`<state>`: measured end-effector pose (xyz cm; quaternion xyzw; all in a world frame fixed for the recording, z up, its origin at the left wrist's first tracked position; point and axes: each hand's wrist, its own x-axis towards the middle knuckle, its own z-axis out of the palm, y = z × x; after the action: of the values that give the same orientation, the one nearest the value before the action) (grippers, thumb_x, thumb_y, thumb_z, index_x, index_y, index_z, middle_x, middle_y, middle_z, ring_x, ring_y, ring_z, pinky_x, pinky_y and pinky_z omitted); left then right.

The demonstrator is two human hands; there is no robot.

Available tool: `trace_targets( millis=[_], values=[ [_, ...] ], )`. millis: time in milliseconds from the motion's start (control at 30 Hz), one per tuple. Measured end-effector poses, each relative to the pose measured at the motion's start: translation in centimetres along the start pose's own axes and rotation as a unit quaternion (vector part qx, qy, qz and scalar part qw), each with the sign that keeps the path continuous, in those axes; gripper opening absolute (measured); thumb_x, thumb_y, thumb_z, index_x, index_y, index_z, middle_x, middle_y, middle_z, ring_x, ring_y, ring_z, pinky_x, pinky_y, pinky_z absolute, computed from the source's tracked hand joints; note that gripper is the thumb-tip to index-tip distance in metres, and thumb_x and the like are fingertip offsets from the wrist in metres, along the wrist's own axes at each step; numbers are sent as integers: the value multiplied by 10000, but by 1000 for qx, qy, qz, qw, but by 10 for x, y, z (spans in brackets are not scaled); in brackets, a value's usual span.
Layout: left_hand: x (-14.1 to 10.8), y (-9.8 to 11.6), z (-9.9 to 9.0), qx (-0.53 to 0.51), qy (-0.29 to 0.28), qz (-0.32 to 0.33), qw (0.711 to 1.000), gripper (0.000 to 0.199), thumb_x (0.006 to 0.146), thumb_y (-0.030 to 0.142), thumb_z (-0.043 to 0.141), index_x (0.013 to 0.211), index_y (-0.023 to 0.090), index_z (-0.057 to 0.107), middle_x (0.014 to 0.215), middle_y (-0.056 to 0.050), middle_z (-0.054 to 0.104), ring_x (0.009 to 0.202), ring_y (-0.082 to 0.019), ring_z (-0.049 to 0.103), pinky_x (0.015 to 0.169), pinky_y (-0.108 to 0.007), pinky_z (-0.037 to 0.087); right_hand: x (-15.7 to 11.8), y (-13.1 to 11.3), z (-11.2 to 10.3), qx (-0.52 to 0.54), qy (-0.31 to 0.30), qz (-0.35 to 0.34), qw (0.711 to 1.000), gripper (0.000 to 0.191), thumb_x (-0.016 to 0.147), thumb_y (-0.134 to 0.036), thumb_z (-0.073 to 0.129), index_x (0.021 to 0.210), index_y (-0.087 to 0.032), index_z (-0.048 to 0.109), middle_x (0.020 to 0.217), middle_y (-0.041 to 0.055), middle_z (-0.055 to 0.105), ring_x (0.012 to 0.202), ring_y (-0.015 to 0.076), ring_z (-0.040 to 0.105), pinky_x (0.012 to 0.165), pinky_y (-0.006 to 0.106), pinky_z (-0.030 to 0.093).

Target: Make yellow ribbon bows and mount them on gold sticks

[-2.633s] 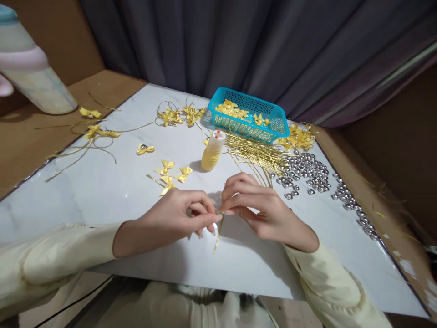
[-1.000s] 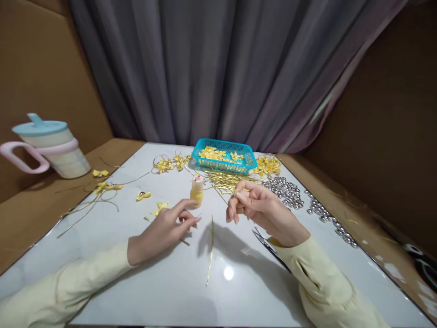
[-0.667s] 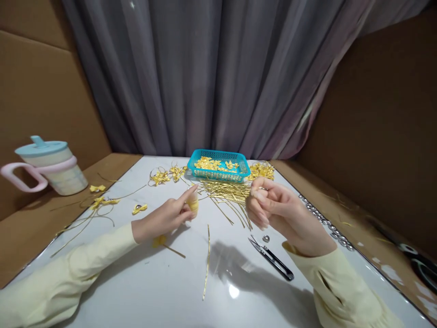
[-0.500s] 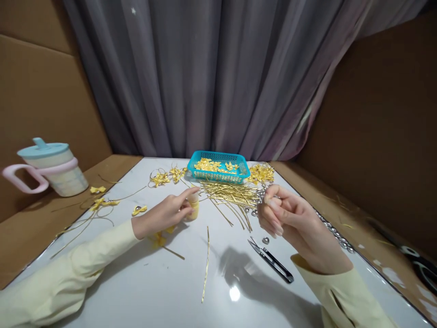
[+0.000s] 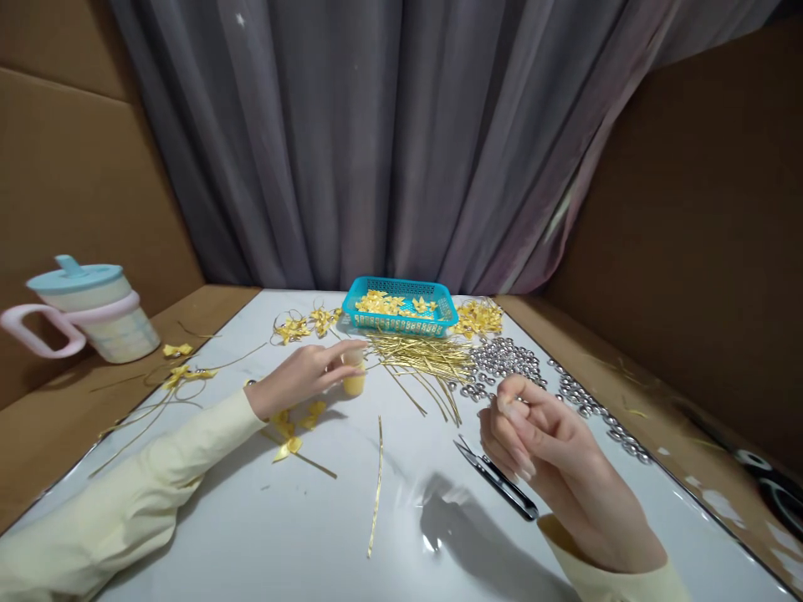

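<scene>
My left hand (image 5: pixel 304 376) reaches across the left side of the table. Its index finger and thumb are stretched apart at a small tub with yellow contents (image 5: pixel 353 383), which stands upright. Below that wrist lie yellow ribbon bows (image 5: pixel 288 435) with a gold tie. On the right, my right hand (image 5: pixel 533 431) is raised with thumb and index finger pinched together; whatever is between them is too small to make out. Thread snips with black handles (image 5: pixel 502 485) lie just left of and below it. One single gold twist tie (image 5: pixel 377 485) rests on the white tabletop between the hands.
A blue basket (image 5: pixel 401 322) with yellow bows stands at the back. In front lie a heap of gold twist ties (image 5: pixel 427 355) and many silver beads (image 5: pixel 508 359). A lidded cup (image 5: pixel 94 313) stands left; black-handled scissors (image 5: pixel 778 493) lie right.
My right hand has moved down and right, still pinched, uncovering the silver beads. My left hand has shifted slightly left, its thumb and index finger further apart at the tub.
</scene>
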<state>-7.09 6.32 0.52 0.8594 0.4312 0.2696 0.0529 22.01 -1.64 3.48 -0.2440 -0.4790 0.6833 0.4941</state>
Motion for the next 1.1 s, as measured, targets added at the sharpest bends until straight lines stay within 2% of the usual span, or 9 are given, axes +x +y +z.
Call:
trace_targets(
  millis=[167, 233, 333, 433, 533, 600, 767, 867, 1100],
  values=[
    [5, -8, 10, 9, 97, 20, 995, 340, 934, 422, 421, 965, 183, 662, 784, -46, 622, 724, -171, 570, 694, -288, 442, -10, 1, 2, -10, 21, 0, 1000, 116, 883, -293, 576, 833, -198, 535, 506, -39, 447, 466, 74, 344, 470, 216, 260],
    [7, -9, 13, 12, 130, 21, 991, 363, 926, 432, 427, 859, 179, 678, 752, -49, 554, 726, -182, 524, 686, -306, 431, -15, 1, 1, -10, 30, -2, 999, 120, 881, -302, 575, 828, -202, 535, 495, -41, 436, 461, 77, 329, 462, 215, 257],
    [13, -8, 16, 6, 163, 8, 987, 321, 899, 427, 487, 779, 184, 659, 748, -33, 466, 751, -189, 487, 720, -326, 430, -18, 1, 1, -10, 39, -6, 999, 119, 869, -304, 586, 822, -209, 532, 478, -44, 416, 454, 87, 307, 451, 220, 249],
    [23, -7, 20, -15, 182, -10, 983, 251, 838, 426, 589, 777, 183, 585, 930, -57, 474, 946, -217, 492, 883, -371, 410, -16, 2, 2, -10, 38, -8, 999, 117, 866, -301, 588, 821, -211, 529, 481, -42, 423, 450, 89, 309, 451, 224, 251],
    [34, -8, 28, -40, 177, -24, 983, 297, 807, 425, 626, 935, 185, 507, 1092, -87, 486, 1057, -228, 489, 931, -380, 403, -13, 2, 6, -9, 27, -11, 1000, 126, 859, -296, 601, 812, -206, 526, 485, -40, 430, 449, 88, 329, 451, 226, 245],
    [40, -12, 33, -50, 158, -29, 986, 316, 837, 412, 587, 1018, 180, 473, 1052, -81, 533, 998, -212, 531, 883, -353, 433, -13, 1, 8, -9, 31, -9, 999, 130, 857, -299, 602, 810, -205, 525, 481, -41, 421, 449, 89, 331, 451, 227, 241],
    [43, -28, 29, -40, 104, -22, 994, 221, 871, 394, 521, 890, 175, 549, 943, -60, 576, 912, -211, 563, 842, -343, 431, -27, -8, 5, -36, 92, -18, 995, 167, 841, -346, 603, 765, -221, 522, 456, -29, 388, 453, 109, 305, 450, 247, 238],
    [43, -37, 20, -32, 78, -9, 996, 202, 858, 363, 533, 910, 172, 570, 974, -69, 594, 930, -215, 570, 849, -334, 426, -38, -14, -4, -65, 156, -22, 985, 173, 822, -343, 611, 731, -230, 516, 447, -11, 373, 454, 123, 305, 441, 265, 241],
    [41, -45, 12, -20, 88, -28, 996, 164, 844, 257, 450, 886, 168, 581, 941, -77, 626, 907, -218, 591, 828, -335, 440, -65, -22, -41, -103, 214, -43, 970, 114, 813, -372, 539, 727, -307, 503, 427, 18, 257, 440, 181, 275, 392, 350, 185]
  ],
)
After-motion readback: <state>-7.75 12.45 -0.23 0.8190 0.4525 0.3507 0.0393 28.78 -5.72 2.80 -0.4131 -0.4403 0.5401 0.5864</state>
